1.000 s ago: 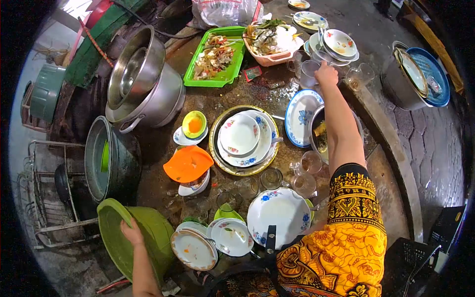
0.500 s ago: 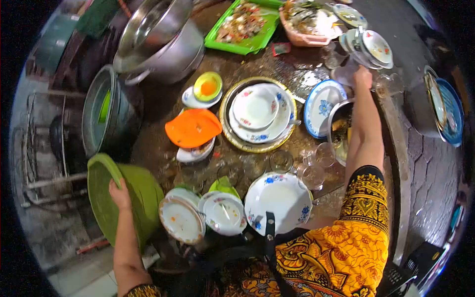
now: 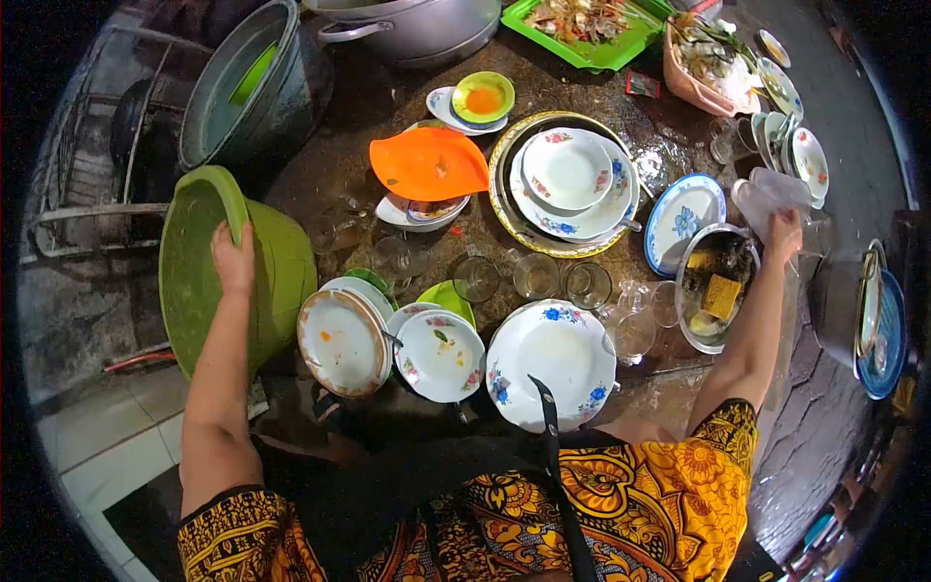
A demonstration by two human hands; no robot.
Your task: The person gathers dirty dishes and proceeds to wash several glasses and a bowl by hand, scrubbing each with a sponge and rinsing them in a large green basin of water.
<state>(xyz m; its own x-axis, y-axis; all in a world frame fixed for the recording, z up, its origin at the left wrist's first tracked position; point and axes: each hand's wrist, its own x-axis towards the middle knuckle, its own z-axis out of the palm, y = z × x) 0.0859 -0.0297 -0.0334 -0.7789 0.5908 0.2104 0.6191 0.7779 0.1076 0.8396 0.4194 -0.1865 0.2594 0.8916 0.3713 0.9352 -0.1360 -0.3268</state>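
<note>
My left hand (image 3: 233, 260) has its fingers hooked over the rim of a large olive-green tub (image 3: 281, 281), which leans on its side at the table's left edge. Out to the right, my right hand (image 3: 784, 238) grips a translucent plastic cup (image 3: 766, 192). Just below that hand is a metal pot (image 3: 700, 330) with a yellow sponge (image 3: 721, 296) and dark scraps in it. A blue-rimmed oval plate (image 3: 665, 233) lies against the pot's far left side. Several small bowls (image 3: 808, 165) lean together beyond the cup.
Nearest me are a large flowered plate (image 3: 550, 354) and stacked dirty dishes (image 3: 341, 344). Several drinking glasses (image 3: 535, 276) stand mid-table. Behind them are a gold-rimmed tray (image 3: 499, 209) of dishes, an orange leaf-shaped plate (image 3: 427, 163) and a green tray (image 3: 590, 48) of food scraps.
The view has swung, so the tableware appears shifted. My right hand has come back toward me with the cup, to beside the pot. My left hand still grips the tub's rim.
</note>
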